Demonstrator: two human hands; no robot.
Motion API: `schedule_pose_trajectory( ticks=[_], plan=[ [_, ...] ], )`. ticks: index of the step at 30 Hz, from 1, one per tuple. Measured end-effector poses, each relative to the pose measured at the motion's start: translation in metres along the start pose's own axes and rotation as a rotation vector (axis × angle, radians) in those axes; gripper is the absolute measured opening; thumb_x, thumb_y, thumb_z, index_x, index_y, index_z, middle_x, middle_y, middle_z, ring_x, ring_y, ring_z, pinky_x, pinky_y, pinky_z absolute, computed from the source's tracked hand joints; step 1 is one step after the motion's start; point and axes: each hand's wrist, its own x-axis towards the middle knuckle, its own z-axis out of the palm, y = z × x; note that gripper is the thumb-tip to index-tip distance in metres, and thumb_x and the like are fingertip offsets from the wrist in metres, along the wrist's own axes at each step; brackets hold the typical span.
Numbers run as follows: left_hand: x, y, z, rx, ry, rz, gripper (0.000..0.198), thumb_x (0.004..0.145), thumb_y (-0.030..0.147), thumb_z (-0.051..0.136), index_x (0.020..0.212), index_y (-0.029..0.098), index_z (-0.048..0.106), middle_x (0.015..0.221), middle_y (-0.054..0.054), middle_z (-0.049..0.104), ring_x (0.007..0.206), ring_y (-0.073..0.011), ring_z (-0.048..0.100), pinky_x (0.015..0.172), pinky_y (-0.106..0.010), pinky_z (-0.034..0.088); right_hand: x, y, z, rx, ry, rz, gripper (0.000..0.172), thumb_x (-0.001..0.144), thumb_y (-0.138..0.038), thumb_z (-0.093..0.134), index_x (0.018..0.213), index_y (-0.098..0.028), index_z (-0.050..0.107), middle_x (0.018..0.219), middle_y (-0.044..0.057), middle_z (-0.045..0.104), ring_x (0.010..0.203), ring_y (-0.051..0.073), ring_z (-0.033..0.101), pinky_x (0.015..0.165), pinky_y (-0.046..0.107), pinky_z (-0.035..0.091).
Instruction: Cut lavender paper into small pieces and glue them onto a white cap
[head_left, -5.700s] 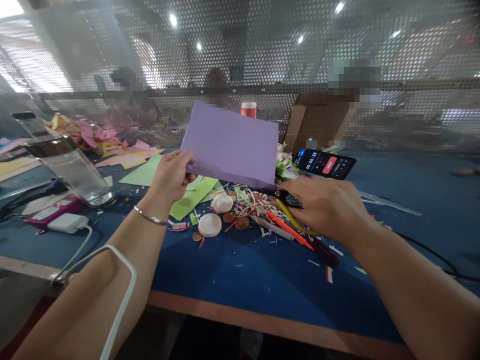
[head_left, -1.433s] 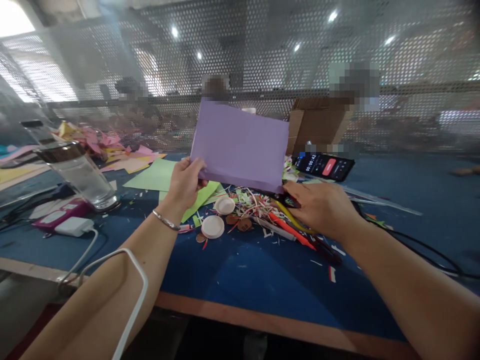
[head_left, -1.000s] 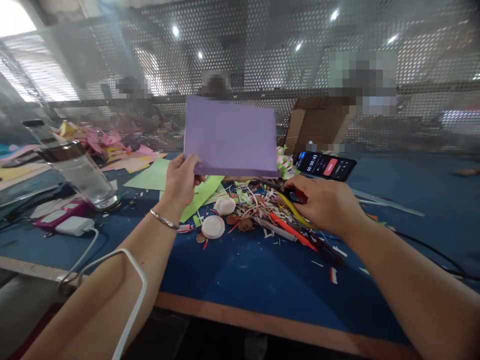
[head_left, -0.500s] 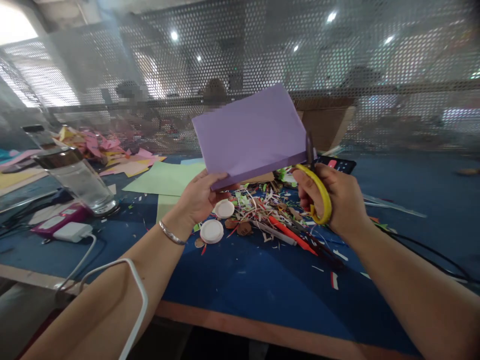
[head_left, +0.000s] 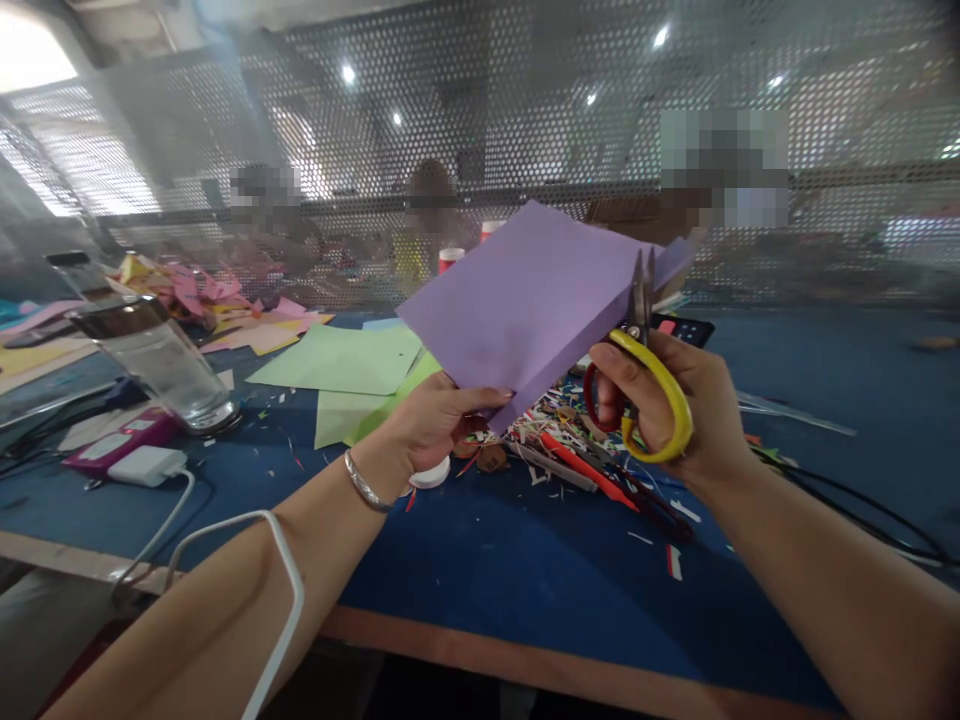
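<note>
My left hand (head_left: 442,420) pinches the near lower corner of a purple sheet of paper (head_left: 532,290), thumb on top. The sheet is held up above the table and tilted, with a narrow strip along its right edge partly cut from it. In my right hand (head_left: 675,400) is a pair of scissors (head_left: 640,300) with yellow and red handles, fingers through the loops. The blades point up and away at the sheet's right edge, slightly apart. Beyond them the far end of the strip sticks out to the right.
Paper scraps (head_left: 559,425), an orange-red pen-like tool (head_left: 589,470) and a white lid (head_left: 431,473) lie below the sheet. Green paper (head_left: 337,358), a glass bottle (head_left: 161,360) and a white charger (head_left: 146,464) are at left. A phone (head_left: 686,328) lies behind my right hand. A perforated screen (head_left: 525,110) stands behind.
The purple sheet has turned and dropped at its near corner, and the scissors have advanced along its edge, so the strip now stands off. Red-and-white bottles show behind it.
</note>
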Motion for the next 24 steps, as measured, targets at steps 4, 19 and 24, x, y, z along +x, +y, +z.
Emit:
schedule_pose_trajectory(
  ticks=[4,19,24],
  plan=[
    [-0.005,-0.006,0.011,-0.045,-0.014,0.046,0.023,0.064,0.016,0.086,0.084,0.013,0.074,0.083,-0.008,0.074,0.065,-0.0135,0.067,0.057,-0.025,0.054,-0.005,-0.007,0.007,-0.015,-0.042,0.005,0.032,0.081,-0.042,0.08,0.075,-0.02,0.057,0.054,-0.005,0.056,0.042,0.009,0.054,0.04,0.022,0.044],
    [-0.013,-0.015,0.026,-0.117,-0.023,0.085,0.033,0.063,0.017,0.088,0.091,0.011,0.073,0.094,-0.009,0.075,0.074,-0.0139,0.07,0.065,-0.024,0.056,-0.012,-0.01,0.018,-0.073,-0.019,-0.022,0.029,0.077,-0.034,0.082,0.069,-0.02,0.057,0.05,-0.006,0.054,0.039,0.009,0.053,0.037,0.021,0.041],
    [-0.025,0.007,0.013,0.456,-0.271,-0.193,0.046,0.084,0.056,0.067,0.067,0.013,0.069,0.067,-0.008,0.07,0.047,-0.011,0.062,0.039,-0.02,0.038,-0.013,-0.014,0.017,-0.121,0.048,-0.075,0.03,0.082,-0.034,0.076,0.066,-0.02,0.054,0.049,-0.006,0.054,0.038,0.008,0.053,0.039,0.021,0.043]
  ],
)
